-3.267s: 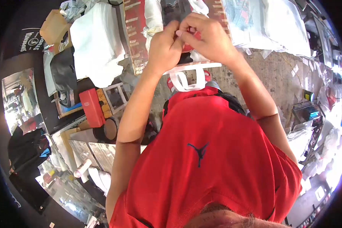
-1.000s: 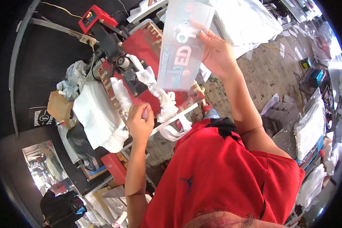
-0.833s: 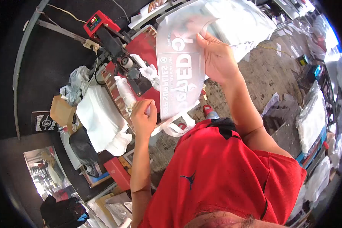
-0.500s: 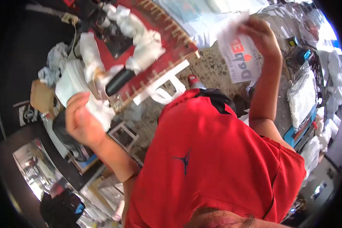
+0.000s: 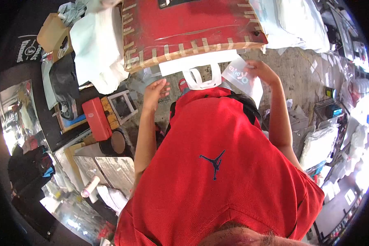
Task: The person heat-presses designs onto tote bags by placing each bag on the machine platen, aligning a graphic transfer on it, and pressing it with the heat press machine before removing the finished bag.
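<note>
A large red padded press top [image 5: 188, 26] with tape strips along its edges fills the top centre. Below its front edge, a white bag [image 5: 201, 78] shows its loop handles. My left hand [image 5: 157, 91] is left of the handles, fingers apart and slightly curled, holding nothing. On the right, my right hand [image 5: 259, 70] pinches a translucent printed sheet [image 5: 238, 77] at its edge. The sheet hangs beside the bag, with lettering on its surface.
White sheets or fabric [image 5: 95, 45] lie left of the press, and plastic-wrapped stacks [image 5: 301, 24] lie right. A red box [image 5: 97, 119], a small frame [image 5: 123, 106] and a black round object [image 5: 118, 141] are at the lower left. Clear-wrapped packs [image 5: 319, 143] stand far right.
The press top now covers the area where the white-wrapped parts and black handle showed. My right hand has brought the sheet lower and inward. My left hand has moved right, away from the white fabric.
</note>
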Motion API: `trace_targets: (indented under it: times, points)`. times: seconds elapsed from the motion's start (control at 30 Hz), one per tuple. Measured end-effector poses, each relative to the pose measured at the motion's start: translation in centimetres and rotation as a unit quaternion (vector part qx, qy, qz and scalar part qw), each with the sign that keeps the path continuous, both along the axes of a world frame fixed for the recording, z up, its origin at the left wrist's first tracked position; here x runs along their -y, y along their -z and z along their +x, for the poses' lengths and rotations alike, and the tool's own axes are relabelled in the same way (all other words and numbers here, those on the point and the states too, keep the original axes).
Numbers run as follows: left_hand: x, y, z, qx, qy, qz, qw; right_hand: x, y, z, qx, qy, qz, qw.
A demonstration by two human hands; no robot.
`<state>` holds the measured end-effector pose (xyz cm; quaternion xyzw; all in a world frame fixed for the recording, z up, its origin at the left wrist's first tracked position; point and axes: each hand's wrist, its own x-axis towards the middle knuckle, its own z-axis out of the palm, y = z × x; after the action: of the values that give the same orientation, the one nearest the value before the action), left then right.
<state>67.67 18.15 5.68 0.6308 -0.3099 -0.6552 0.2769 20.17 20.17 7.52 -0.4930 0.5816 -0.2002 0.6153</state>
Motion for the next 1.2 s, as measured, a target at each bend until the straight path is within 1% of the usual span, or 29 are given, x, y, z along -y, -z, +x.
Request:
trace_targets:
  times: [0.03, 0.07, 0.1, 0.17, 0.2, 0.27, 0.3, 0.33, 0.37, 0.4, 0.47, 0.5, 0.53, 0.57, 0.63, 0.67, 0.73, 0.77, 0.8, 0.83, 0.87, 0.9, 0.97, 1.0, 1.07, 1.1, 1.17, 1.2]
  points:
    - [0.1, 0.5, -0.4, -0.030, -0.016, 0.001, 0.999, 0.6, -0.3, 0.2, 0.029, 0.012, 0.015, 0.999]
    - [0.2, 0.8, -0.5, -0.058, -0.032, 0.003, 0.998, 0.8, -0.4, 0.6, 0.029, 0.052, 0.012, 0.998]
    - [0.3, 1.0, -0.6, -0.058, -0.036, 0.003, 0.998, 0.9, -0.4, 0.9, 0.029, 0.048, 0.012, 0.998]
    - [1.0, 1.2, -0.8, -0.089, -0.035, -0.001, 0.995, 1.5, -0.5, 1.2, 0.057, 0.093, 0.011, 0.994]
    - [1.3, 1.4, -0.9, -0.091, -0.038, -0.002, 0.995, 1.6, -0.3, 1.2, 0.055, 0.090, 0.010, 0.994]
    - [1.7, 1.6, -0.9, -0.077, -0.023, -0.004, 0.997, 1.4, 0.5, 1.2, 0.117, 0.127, 0.034, 0.984]
    - [1.6, 1.6, -0.9, -0.078, -0.024, -0.004, 0.997, 0.9, 1.4, 0.4, 0.115, 0.126, 0.035, 0.985]
    - [1.5, 1.6, -0.8, -0.082, -0.021, 0.002, 0.996, 0.3, 2.1, -1.0, 0.078, 0.009, 0.029, 0.996]
    - [1.7, 1.5, -0.8, -0.087, -0.015, 0.006, 0.996, -0.1, 2.9, -2.4, 0.038, -0.106, 0.023, 0.993]
    - [1.8, 1.5, -0.9, -0.092, -0.008, 0.005, 0.996, -0.6, 2.1, -2.8, 0.009, -0.151, 0.077, 0.985]
    - [1.6, 1.7, -0.8, -0.085, -0.043, 0.018, 0.995, -2.0, 3.6, -3.7, -0.009, -0.123, 0.066, 0.990]
    - [1.6, 1.9, -0.9, -0.089, -0.035, 0.020, 0.995, -2.5, 4.2, -4.0, -0.023, -0.106, 0.050, 0.993]
    - [1.6, 1.9, -0.8, -0.083, -0.044, 0.019, 0.995, -3.0, 2.2, -2.7, 0.067, -0.010, 0.051, 0.996]
    - [1.6, 2.0, -0.8, -0.075, -0.055, 0.018, 0.995, -2.7, 1.9, -2.6, 0.065, -0.008, 0.052, 0.997]
    - [1.5, 2.0, -0.7, -0.083, -0.057, 0.014, 0.995, -1.9, 1.7, -2.0, 0.101, 0.046, 0.081, 0.991]
    - [1.4, 2.0, -0.7, -0.096, -0.065, 0.008, 0.993, -1.5, 1.5, -1.8, 0.105, 0.046, 0.080, 0.990]
    - [1.5, 1.7, -0.9, -0.108, -0.070, 0.001, 0.992, -0.6, 0.0, -1.1, -0.049, -0.069, 0.041, 0.996]
    - [1.4, 1.7, -1.0, -0.109, -0.077, 0.004, 0.991, -0.3, 0.4, -0.3, -0.047, -0.069, 0.041, 0.996]
    - [1.3, 1.6, -1.2, -0.110, -0.084, 0.008, 0.990, 0.1, 1.0, 0.9, -0.012, 0.028, 0.083, 0.996]
    - [1.2, 1.6, -1.3, -0.108, -0.086, 0.008, 0.990, 0.4, 0.9, 2.4, 0.024, 0.124, 0.124, 0.984]
    - [1.2, 1.6, -1.3, -0.110, -0.087, 0.007, 0.990, 0.5, 0.3, 3.1, 0.052, 0.123, 0.070, 0.989]
    - [1.3, 1.6, -1.3, -0.111, -0.089, 0.003, 0.990, 0.7, 0.5, 3.5, 0.055, 0.120, 0.070, 0.989]
    - [1.2, 1.5, -1.5, -0.108, -0.093, -0.005, 0.990, 1.4, 0.8, 4.2, -0.043, 0.195, 0.056, 0.978]
    - [1.2, 1.5, -1.5, -0.109, -0.092, -0.012, 0.990, 1.6, 1.4, 4.1, -0.041, 0.191, 0.056, 0.979]
    - [1.1, 1.3, -1.7, -0.104, -0.095, -0.016, 0.990, 1.8, 2.9, 3.5, 0.016, 0.170, 0.026, 0.985]
    - [1.2, 1.3, -1.8, -0.101, -0.093, -0.020, 0.990, 2.0, 2.9, 3.5, 0.015, 0.168, 0.025, 0.985]
    - [1.2, 1.1, -2.0, -0.100, -0.096, -0.023, 0.990, 2.2, 2.8, 3.2, 0.068, 0.181, 0.064, 0.979]
    - [1.2, 1.1, -2.0, -0.096, -0.097, -0.025, 0.990, 2.2, 2.8, 3.2, 0.068, 0.180, 0.063, 0.979]
